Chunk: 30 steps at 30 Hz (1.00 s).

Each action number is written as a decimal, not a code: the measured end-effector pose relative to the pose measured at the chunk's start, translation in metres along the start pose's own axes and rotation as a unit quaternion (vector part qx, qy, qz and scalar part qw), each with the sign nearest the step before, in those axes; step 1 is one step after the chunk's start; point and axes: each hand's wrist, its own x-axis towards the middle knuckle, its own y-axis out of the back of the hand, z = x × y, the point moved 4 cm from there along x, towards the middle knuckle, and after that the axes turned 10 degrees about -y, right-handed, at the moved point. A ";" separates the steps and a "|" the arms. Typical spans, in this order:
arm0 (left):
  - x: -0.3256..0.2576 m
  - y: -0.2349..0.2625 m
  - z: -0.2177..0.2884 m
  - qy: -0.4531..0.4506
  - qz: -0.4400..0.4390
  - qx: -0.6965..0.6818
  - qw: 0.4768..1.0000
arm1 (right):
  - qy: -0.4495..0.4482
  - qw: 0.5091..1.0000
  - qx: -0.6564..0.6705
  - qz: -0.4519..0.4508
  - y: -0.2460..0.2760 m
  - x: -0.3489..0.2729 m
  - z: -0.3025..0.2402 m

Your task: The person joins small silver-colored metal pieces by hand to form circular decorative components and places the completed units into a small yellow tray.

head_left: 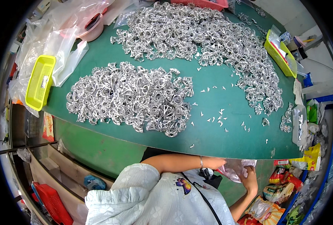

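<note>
While bag (234, 171) between hands (216, 162) (250, 179), printed packets (313, 157)

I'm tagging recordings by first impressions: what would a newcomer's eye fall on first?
Probably the larger heap of silvery pieces across the far side and right of the green table, then the smaller heap left of centre. Next, the pinkish plastic bag by the near edge, the right hand gripping it, the left hand at its left side.

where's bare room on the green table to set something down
The tabletop is bare front right, between the scattered chips and the front edge by the pink bag. Another patch lies between the pink basin, near pile and far pile of silvery metal pieces. Crowded: both piles and the back-left corner under plastic bags.
</note>
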 end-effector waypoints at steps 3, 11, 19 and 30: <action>0.002 -0.005 -0.006 -0.015 0.016 0.016 1.000 | -0.029 0.981 0.098 -0.167 0.016 -0.001 -0.045; 0.020 -0.046 -0.059 0.000 0.123 -0.115 0.986 | 0.389 0.900 0.193 -0.041 0.057 0.032 -0.266; 0.028 -0.061 -0.076 0.018 0.019 -0.258 0.966 | 0.507 0.842 0.080 0.163 0.020 0.080 -0.344; 0.024 -0.036 -0.047 0.000 0.041 -0.125 0.991 | 0.465 0.859 0.151 0.154 0.014 0.110 -0.364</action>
